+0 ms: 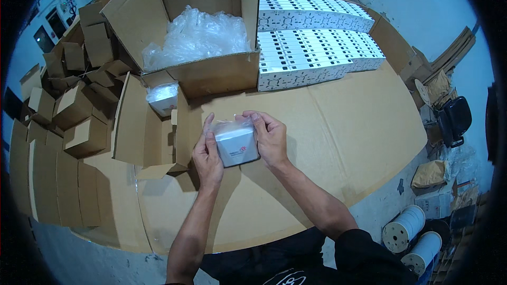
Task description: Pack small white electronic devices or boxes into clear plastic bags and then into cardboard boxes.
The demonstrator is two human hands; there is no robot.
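Note:
A small white box (236,146) in a clear plastic bag is held between my two hands above the cardboard-covered table (327,148). My left hand (208,157) is closed on its left side, the thumb near the bag's upper edge. On the right, my right hand (270,138) pinches the bag's top corner between thumb and fingers. Left of my hands stands an open brown carton (132,121). Inside its far end sits another bagged white box (163,100).
Behind the carton, a large open cardboard box (222,74) holds crumpled clear bags (203,34). Stacked flat white boxes (311,55) fill the far right. Several empty brown cartons (84,126) crowd the left. Cable spools (404,229) stand on the floor at lower right.

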